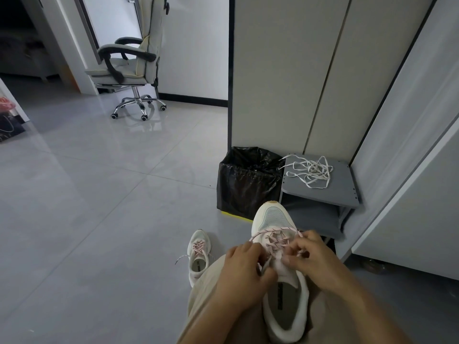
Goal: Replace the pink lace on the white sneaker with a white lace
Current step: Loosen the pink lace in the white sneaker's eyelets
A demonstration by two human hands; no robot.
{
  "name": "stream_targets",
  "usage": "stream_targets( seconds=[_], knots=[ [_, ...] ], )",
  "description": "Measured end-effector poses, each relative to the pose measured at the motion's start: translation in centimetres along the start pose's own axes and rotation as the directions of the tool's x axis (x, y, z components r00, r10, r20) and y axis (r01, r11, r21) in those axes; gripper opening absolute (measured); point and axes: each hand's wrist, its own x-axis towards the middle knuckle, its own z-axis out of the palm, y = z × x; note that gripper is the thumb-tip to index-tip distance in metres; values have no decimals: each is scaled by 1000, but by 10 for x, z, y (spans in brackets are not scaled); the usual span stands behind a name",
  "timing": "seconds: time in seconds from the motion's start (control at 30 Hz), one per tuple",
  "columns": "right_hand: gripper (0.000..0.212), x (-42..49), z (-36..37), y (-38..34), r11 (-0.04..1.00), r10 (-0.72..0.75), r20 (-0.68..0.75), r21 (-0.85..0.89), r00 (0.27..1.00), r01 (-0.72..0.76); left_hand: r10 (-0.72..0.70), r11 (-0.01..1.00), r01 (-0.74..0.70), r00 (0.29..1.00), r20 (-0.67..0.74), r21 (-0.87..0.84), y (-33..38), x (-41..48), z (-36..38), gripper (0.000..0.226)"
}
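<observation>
The white sneaker (275, 217) is held on the person's lap, toe pointing away, with the pink lace (275, 230) threaded through its eyelets and raised in loose loops over the tongue. The grip of the left hand (242, 274) is closed on the pink lace at the near-left eyelets, and the grip of the right hand (315, 259) is pinched on the same lace at the right side. The white lace (310, 172) lies tangled on the grey stool (342, 192) beside the black-lined bin (246, 184), well apart from the hands, and a second sneaker (198, 259) is noted on the floor (99, 194) to the left.
</observation>
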Motion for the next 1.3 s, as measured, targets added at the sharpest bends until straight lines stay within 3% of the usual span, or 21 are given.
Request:
stream_targets(
  seconds=[0.1, 0.17, 0.2, 0.27, 0.3, 0.33, 0.4, 0.47, 0.53, 0.57, 0.7, 0.8, 0.87, 0.9, 0.97, 1.03, 1.13, 1.23, 1.3],
  knots=[
    [8, -6, 1, 10, 875, 70, -54, 482, 996, -36, 87, 995, -85, 995, -41, 47, -7, 0, 6, 45],
    [43, -9, 0, 14, 674, 126, -82, 738, 989, -24, 101, 995, -102, 993, -63, -8, -10, -1, 6, 45],
    [52, -8, 0, 19, 587, 156, -117, 809, 981, 3, 110, 993, -112, 992, -68, -33, -11, -1, 5, 46],
    [36, -9, -3, 21, 505, 220, -176, 862, 959, 42, 112, 991, -117, 991, -69, -71, -12, -2, 5, 44],
    [19, -8, -4, 20, 564, 254, -218, 825, 942, 39, 109, 989, -116, 991, -76, -89, -13, -2, 5, 42],
    [5, -9, -4, 20, 716, 264, -297, 698, 918, 20, 109, 988, -117, 990, -85, -103, -15, -3, 6, 39],
    [12, -9, -2, 23, 955, 112, -481, 294, 870, 40, 128, 985, -137, 988, -90, -102, -16, -3, 7, 35],
    [20, -13, 4, 19, 983, -181, -574, -74, 798, 170, 151, 983, -159, 984, -90, -89, -16, -3, 8, 32],
    [16, -12, 13, 13, 887, -429, -471, -383, 771, 259, 161, 982, -169, 983, -90, -87, -15, -2, 8, 30],
    [15, -10, 15, 11, 843, -474, -398, -463, 785, 274, 167, 981, -175, 982, -91, -81, -15, -2, 9, 29],
    [14, 0, 12, 8, 845, -455, -348, -459, 819, 275, 166, 983, -173, 981, -98, -66, -17, -2, 9, 33],
    [21, -6, 3, 13, 990, -119, -519, 3, 846, 141, 161, 983, -170, 979, -123, -67, -18, -3, 9, 33],
    [10, -11, -8, 19, 950, 151, -552, 310, 820, 34, 159, 983, -169, 979, -129, -73, -18, -3, 8, 32],
    [10, -11, -13, 22, 929, 222, -515, 369, 828, -20, 161, 982, -172, 978, -135, -74, -19, -3, 9, 32],
    [12, -9, -13, 23, 955, 195, -445, 290, 874, -66, 158, 982, -171, 976, -149, -83, -19, -3, 10, 30],
    [9, -10, -6, 17, 998, -21, -471, 44, 882, 47, 169, 979, -184, 973, -158, -87, -18, -2, 11, 26],
    [12, -7, 5, 15, 941, -256, -338, -302, 906, 153, 197, 975, -211, 966, -166, -74, -17, -1, 13, 23],
    [9, -3, 8, 6, 943, -223, -263, -302, 939, 140, 199, 974, -213, 966, -163, -73, -17, -2, 12, 26],
    [19, -2, 7, 5, 971, -193, -281, -193, 940, 142, 177, 977, -193, 973, -151, -96, -18, -3, 10, 31]
  ],
)
